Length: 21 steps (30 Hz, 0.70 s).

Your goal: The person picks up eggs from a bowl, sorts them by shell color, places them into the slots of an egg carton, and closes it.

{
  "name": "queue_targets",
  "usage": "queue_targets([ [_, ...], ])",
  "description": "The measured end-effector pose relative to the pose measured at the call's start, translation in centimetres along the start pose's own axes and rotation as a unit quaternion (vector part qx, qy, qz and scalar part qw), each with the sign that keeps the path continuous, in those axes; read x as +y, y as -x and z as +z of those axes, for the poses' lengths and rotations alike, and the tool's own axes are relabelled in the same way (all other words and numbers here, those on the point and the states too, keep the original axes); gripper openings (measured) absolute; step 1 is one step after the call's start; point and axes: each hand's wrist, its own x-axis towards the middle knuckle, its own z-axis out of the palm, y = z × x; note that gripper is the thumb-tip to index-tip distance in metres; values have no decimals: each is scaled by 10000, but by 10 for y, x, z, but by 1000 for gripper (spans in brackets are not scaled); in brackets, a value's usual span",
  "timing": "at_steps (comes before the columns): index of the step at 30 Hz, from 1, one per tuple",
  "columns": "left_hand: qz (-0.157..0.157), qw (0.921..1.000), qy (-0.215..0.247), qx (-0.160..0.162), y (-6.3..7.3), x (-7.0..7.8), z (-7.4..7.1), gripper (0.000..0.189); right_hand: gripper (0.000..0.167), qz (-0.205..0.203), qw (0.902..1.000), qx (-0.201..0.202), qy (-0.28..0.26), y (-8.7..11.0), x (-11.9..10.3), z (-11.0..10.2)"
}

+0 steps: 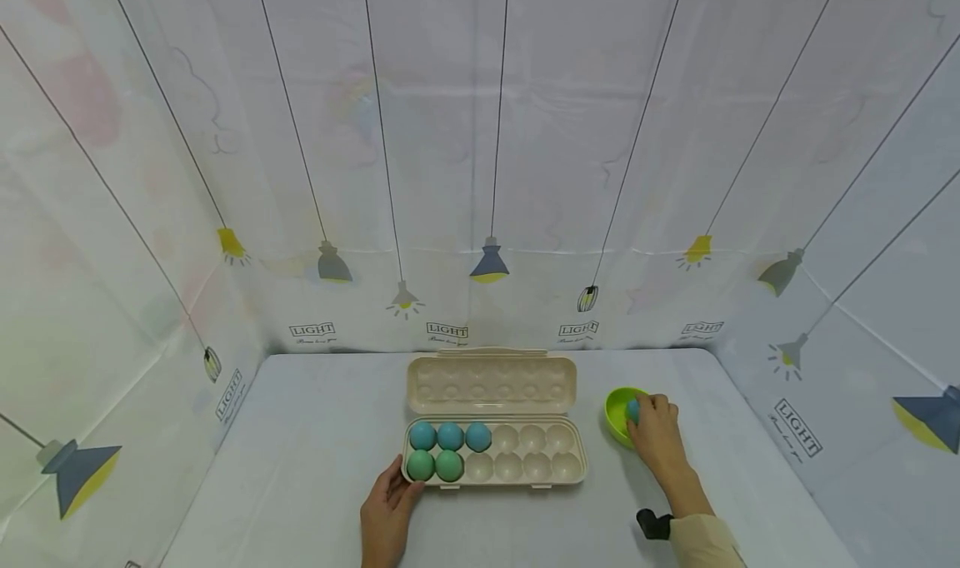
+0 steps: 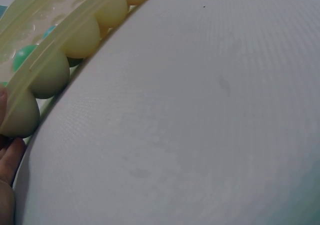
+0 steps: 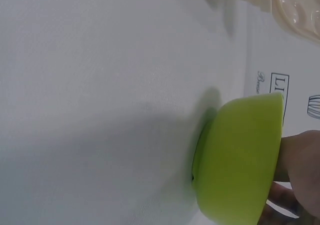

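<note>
An open beige egg carton (image 1: 494, 486) lies in the middle of the table, lid tipped back. Three blue eggs (image 1: 450, 436) sit in its back row at the left, and two green eggs (image 1: 435, 465) fill the leftmost cups of the front row. My left hand (image 1: 387, 514) grips the carton's front left corner, thumb at the front edge and fingers along the left side. To the right, my right hand (image 1: 660, 436) pinches a blue egg (image 1: 633, 411) over the lime green bowl (image 1: 617, 418). In the right wrist view the bowl's wall hides the egg and the fingertips.
A white cloth covers the table (image 1: 300, 435). Behind it and at both sides hang pale sheets (image 1: 420, 135) printed with lamps. A black strap end (image 1: 654, 525) sticks out beside the right sleeve (image 1: 703, 541).
</note>
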Motion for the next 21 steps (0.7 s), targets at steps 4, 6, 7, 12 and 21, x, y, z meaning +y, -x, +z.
queue_targets([
  [4,-9,10000,6,-3,0,0,0,67,34,-20,9999,-26,108,0,1,0],
  [6,15,10000,12,18,0,0,0,67,35,-26,9999,-47,113,0,1,0],
  [7,38,10000,13,23,0,0,0,67,36,-38,9999,-54,118,0,2,0],
  [12,203,9997,-16,113,0,-4,2,65,39,-72,9997,-130,172,-1,4,2],
  [21,82,9999,34,55,-1,-5,1,66,41,-43,9985,-390,370,-5,4,1],
])
